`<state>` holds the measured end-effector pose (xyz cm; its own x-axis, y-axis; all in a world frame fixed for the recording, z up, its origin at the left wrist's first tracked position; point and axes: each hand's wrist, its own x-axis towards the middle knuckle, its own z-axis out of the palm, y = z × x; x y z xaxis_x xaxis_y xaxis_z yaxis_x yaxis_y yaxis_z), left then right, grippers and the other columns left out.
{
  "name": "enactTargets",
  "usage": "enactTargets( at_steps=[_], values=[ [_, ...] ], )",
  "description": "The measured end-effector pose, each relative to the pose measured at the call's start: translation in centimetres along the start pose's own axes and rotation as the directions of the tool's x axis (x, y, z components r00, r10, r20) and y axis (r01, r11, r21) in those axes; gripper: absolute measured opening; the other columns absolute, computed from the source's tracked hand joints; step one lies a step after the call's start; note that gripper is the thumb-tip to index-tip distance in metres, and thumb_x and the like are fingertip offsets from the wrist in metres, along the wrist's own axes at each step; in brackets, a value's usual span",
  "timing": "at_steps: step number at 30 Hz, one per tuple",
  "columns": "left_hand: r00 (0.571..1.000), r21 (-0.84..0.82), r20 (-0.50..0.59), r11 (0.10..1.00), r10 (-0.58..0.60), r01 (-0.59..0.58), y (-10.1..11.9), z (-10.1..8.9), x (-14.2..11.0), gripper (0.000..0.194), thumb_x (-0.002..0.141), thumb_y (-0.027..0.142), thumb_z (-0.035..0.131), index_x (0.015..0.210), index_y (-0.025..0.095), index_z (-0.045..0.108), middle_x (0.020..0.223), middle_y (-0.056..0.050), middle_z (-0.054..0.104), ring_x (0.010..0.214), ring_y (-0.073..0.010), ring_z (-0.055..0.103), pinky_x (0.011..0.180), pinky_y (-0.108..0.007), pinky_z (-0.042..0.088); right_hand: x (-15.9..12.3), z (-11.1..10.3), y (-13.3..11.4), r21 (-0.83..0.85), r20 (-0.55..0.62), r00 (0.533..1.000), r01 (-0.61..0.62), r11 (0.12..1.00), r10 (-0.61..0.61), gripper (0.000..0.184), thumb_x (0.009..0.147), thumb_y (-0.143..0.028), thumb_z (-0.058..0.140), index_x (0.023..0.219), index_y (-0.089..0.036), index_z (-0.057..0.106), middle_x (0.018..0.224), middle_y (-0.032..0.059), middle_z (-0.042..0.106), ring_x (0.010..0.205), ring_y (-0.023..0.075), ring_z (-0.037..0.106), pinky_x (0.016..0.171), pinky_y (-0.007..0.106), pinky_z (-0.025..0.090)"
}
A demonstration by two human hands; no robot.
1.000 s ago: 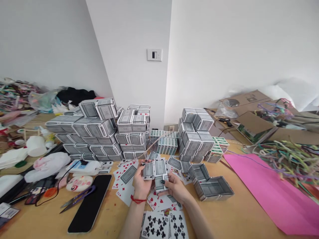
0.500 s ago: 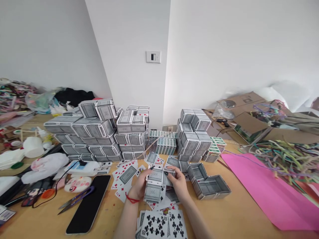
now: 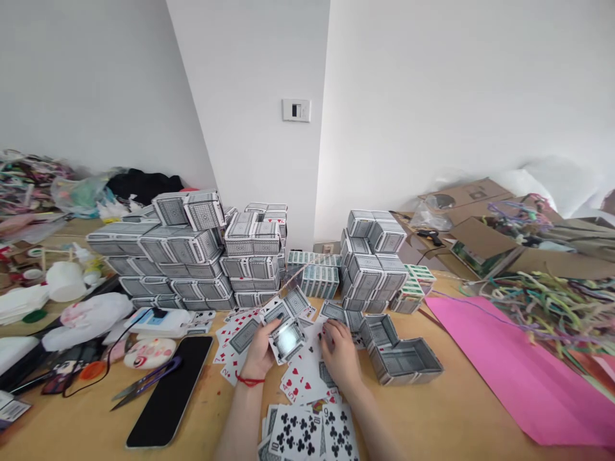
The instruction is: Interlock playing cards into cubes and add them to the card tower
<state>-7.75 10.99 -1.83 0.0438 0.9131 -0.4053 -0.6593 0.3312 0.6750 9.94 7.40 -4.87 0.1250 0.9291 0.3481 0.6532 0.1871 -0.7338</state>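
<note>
My left hand (image 3: 260, 351), with a red string bracelet at its wrist, grips a piece of folded, joined playing cards (image 3: 287, 334), tilted, grey patterned backs up and one panel shining. My right hand (image 3: 340, 353) is apart from that piece, fingers curled down at the loose cards in the middle; what its fingertips pinch, if anything, is hidden. Heart cards (image 3: 303, 379) lie face up between my hands. Nearer to me is a pile with a ten of clubs (image 3: 296, 433) and a nine of clubs (image 3: 340, 430). An L-shaped open box of cards (image 3: 408, 358) stands right of my right hand.
Stacked card blocks stand at the back left (image 3: 177, 250), centre (image 3: 252, 256) and right (image 3: 375, 259). Green-and-white card packs (image 3: 319, 280) sit between them. At left lie scissors (image 3: 147, 383) and a black phone (image 3: 170, 394); at right, pink paper (image 3: 519, 378).
My hands have moved apart. The folded card piece has turned and shifted left in my left hand; my right hand has let go of it and lowered to the loose cards.
</note>
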Motion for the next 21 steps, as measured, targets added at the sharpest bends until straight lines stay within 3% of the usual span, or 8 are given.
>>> enactTargets(
  at_steps=[2, 5, 10, 12, 16, 21],
  values=[
    [1.0, -0.01, 0.012, 1.0, 0.003, -0.003, -0.1, -0.1, 0.2, 0.015, 0.067, 0.011, 0.06, 0.081, 0.013, 0.061, 0.073, -0.005, 0.069, 0.066, -0.0194, 0.066, 0.061, -0.03, 0.053, -0.1, 0.5, 0.0, -0.044, 0.056, 0.998, 0.03, 0.999, -0.028, 0.031, 0.077, -0.02, 0.045, 0.104, -0.016, 0.06, 0.115, 0.0123, 0.055, 0.114, 0.0254, 0.043, 0.097, 0.042, 0.033],
    [1.0, -0.007, 0.027, 1.0, -0.006, 0.007, -0.3, -0.1, 0.5, 0.019, 0.066, 0.01, 0.06, 0.085, 0.013, 0.06, 0.075, -0.005, 0.069, 0.066, -0.019, 0.066, 0.061, -0.03, 0.053, 0.0, 0.8, 0.0, 0.029, 0.075, 0.996, 0.047, 0.998, -0.049, 0.031, 0.077, -0.017, 0.043, 0.102, -0.017, 0.061, 0.112, 0.0108, 0.058, 0.109, 0.0229, 0.048, 0.095, 0.039, 0.037],
    [1.0, 0.018, 0.007, 1.0, 0.019, -0.019, -0.4, 0.0, 0.6, 0.027, 0.065, 0.008, 0.061, 0.091, 0.014, 0.06, 0.077, -0.005, 0.069, 0.066, -0.0194, 0.066, 0.061, -0.031, 0.053, 0.9, -0.7, -0.2, 0.116, 0.092, 0.995, -0.034, 0.993, 0.023, 0.027, 0.076, -0.017, 0.046, 0.097, -0.019, 0.063, 0.102, 0.0086, 0.062, 0.097, 0.0215, 0.055, 0.087, 0.034, 0.042],
    [0.998, 0.029, 0.008, 0.998, 0.055, -0.055, -0.4, 0.1, 0.6, 0.031, 0.064, 0.007, 0.061, 0.094, 0.014, 0.059, 0.079, -0.005, 0.07, 0.067, -0.02, 0.067, 0.062, -0.031, 0.053, 1.2, -1.7, -0.5, 0.014, 0.151, 0.987, -0.065, 0.998, 0.062, 0.028, 0.071, -0.019, 0.055, 0.097, -0.019, 0.063, 0.102, 0.0086, 0.061, 0.099, 0.0242, 0.053, 0.087, 0.035, 0.041],
    [0.997, 0.056, 0.034, 0.996, 0.074, -0.076, -0.5, 0.4, 0.6, 0.035, 0.064, 0.006, 0.062, 0.097, 0.015, 0.059, 0.083, -0.006, 0.07, 0.072, -0.0212, 0.067, 0.066, -0.032, 0.053, 0.9, -2.8, -1.5, -0.319, 0.21, 0.96, -0.114, 0.941, 0.187, 0.054, 0.055, -0.028, 0.071, 0.106, -0.018, 0.058, 0.105, 0.0125, 0.058, 0.101, 0.0323, 0.048, 0.082, 0.041, 0.039],
    [0.996, 0.089, 0.057, 0.994, 0.062, -0.066, -1.0, 0.3, 0.9, 0.036, 0.062, 0.007, 0.063, 0.097, 0.016, 0.061, 0.081, -0.006, 0.07, 0.077, -0.0225, 0.066, 0.071, -0.033, 0.052, 0.0, -2.2, -2.9, -0.516, 0.185, 0.925, -0.197, 0.834, 0.333, 0.059, 0.054, -0.029, 0.07, 0.109, -0.019, 0.053, 0.103, 0.0151, 0.057, 0.101, 0.0351, 0.047, 0.075, 0.042, 0.038]
  ],
)
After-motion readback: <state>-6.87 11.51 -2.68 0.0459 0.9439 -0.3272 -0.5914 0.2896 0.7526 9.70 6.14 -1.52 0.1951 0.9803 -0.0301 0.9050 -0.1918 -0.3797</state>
